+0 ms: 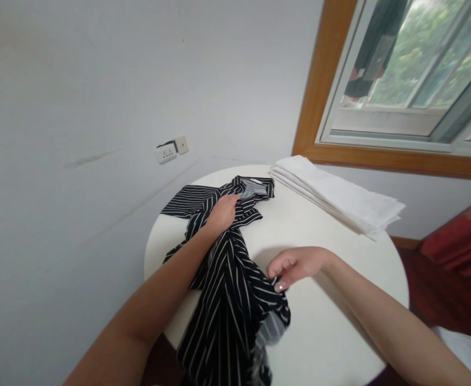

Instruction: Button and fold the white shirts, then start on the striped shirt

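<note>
A black shirt [227, 300] with thin white stripes lies rumpled across the round white table [340, 300], its lower part hanging over the near edge. My left hand [222, 213] is closed on the cloth just below the collar, its fingertips partly hidden. Between thumb and fingers of my right hand [294, 268] is a pinched bit of the shirt's right edge, lifted slightly off the tabletop. The collar points toward the far side, and one sleeve spreads out to the left.
A folded stack of white cloth or sheets [336, 193] lies at the table's back right. Behind stand a pale wall with a socket [166, 153] and a wood-framed window [380, 155]. Red fabric [464, 241] hangs at the far right.
</note>
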The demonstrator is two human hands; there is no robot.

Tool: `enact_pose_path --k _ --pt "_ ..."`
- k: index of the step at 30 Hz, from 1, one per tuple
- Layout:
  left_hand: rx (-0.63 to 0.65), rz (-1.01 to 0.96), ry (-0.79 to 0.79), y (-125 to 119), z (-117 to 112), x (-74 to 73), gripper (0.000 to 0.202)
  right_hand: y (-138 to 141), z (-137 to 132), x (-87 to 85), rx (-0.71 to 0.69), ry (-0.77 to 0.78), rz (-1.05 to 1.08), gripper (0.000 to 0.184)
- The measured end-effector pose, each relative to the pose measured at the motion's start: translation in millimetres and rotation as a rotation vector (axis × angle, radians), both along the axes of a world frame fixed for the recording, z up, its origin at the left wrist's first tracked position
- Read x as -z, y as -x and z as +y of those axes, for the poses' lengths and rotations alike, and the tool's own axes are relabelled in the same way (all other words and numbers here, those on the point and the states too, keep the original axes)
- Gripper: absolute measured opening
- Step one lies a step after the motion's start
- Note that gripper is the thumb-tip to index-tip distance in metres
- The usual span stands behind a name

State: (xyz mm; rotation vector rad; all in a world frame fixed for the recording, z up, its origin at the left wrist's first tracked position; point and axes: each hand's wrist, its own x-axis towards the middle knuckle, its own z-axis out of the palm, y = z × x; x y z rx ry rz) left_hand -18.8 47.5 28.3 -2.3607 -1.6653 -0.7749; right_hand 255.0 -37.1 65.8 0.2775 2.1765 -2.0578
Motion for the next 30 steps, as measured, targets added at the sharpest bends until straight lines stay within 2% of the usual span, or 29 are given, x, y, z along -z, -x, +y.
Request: enact_pose_path --k 2,3,4,6,8,10,11,13,16,21,23,26,30 --pt "0.004 0.004 -0.002 -0.6 -0.2 0.1 0.040 -3.2 2.6 1.2 -0.080 0.043 -0.077 0.037" --pt "0.003 0.004 -0.005 -1.3 -0.8 -0.2 0.038 -3.4 4.7 3.4 -0.024 0.025 -0.075 0.038" --pt "0.003 0.003 -0.009 -2.2 -1.5 -0.7 0.036 -2.6 7.4 6.6 0.099 -0.025 -0.045 0.039" --pt "0.010 0.004 -0.015 -4.2 -3.1 -1.6 0.034 1.9 15.0 16.1 0.482 -0.235 0.067 0.037" --pt "0.021 0.006 -0.017 -6.1 -4.2 -1.7 0.033 8.9 25.4 28.8 0.835 -0.561 0.148 0.027" --pt "0.025 0.017 -0.013 -7.3 -4.5 -0.6 0.032 16.6 37.6 42.6 1.006 -0.917 0.139 0.020" --pt "0.024 0.026 -0.011 -7.5 -4.3 0.3 0.031 20.7 43.7 48.8 1.028 -1.067 0.112 0.023" --pt "0.019 0.043 -0.005 -7.7 -3.9 2.4 0.031 29.4 55.1 57.9 0.994 -1.268 0.027 0.036" --pt "0.023 0.046 0.002 -7.5 -3.9 4.3 0.032 44.1 68.4 60.4 0.889 -1.395 -0.099 0.048" --pt "0.034 0.029 0.022 -5.6 -4.6 1.6 0.033 58.8 78.0 48.8 0.802 -1.497 -0.256 0.025" --pt "0.017 0.026 0.024 -3.5 -4.0 -0.2 0.034 52.5 79.2 44.3 0.786 -1.543 -0.328 0.024" --pt "-0.015 0.033 0.012 -0.4 -2.3 -0.9 0.031 26.2 82.8 38.7 0.803 -1.599 -0.480 0.025" --pt "-0.024 0.056 0.002 -0.1 -1.7 0.9 0.020 -21.5 89.9 31.2 1.082 -1.587 -0.847 0.031"
